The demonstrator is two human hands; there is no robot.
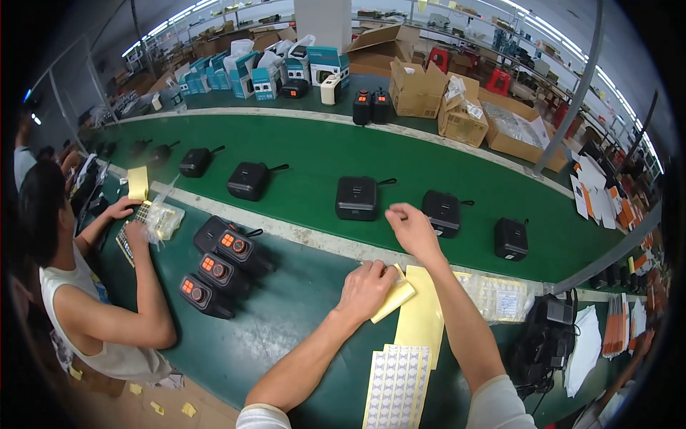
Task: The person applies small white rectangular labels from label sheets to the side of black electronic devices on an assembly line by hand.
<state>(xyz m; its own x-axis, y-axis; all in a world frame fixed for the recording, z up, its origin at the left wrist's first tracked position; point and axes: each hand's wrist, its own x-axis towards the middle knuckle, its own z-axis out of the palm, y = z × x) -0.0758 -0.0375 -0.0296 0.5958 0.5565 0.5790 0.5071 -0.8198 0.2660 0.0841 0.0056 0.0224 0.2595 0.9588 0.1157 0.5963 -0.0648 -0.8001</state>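
My left hand (363,292) is closed on a curled yellow label-backing sheet (395,298) at the near edge of the conveyor. Ahead of it, my right hand (413,229) hangs over the green belt with its fingers bent together; whatever is between the fingertips is too small to make out. Just left of that hand sits a black boxy device (356,199) with a wrist strap, and a similar device (441,213) lies to its right, partly behind the hand. A flat yellow sheet (418,314) and a printed label sheet (396,386) lie between my forearms.
Several black devices with orange buttons (216,269) stand left on the table. A co-worker (100,286) handles label sheets beyond them. Black chargers with cables (543,339) and bagged labels (496,297) lie right. Cartons (416,89) line the belt's far side; a metal post (607,247) rises at right.
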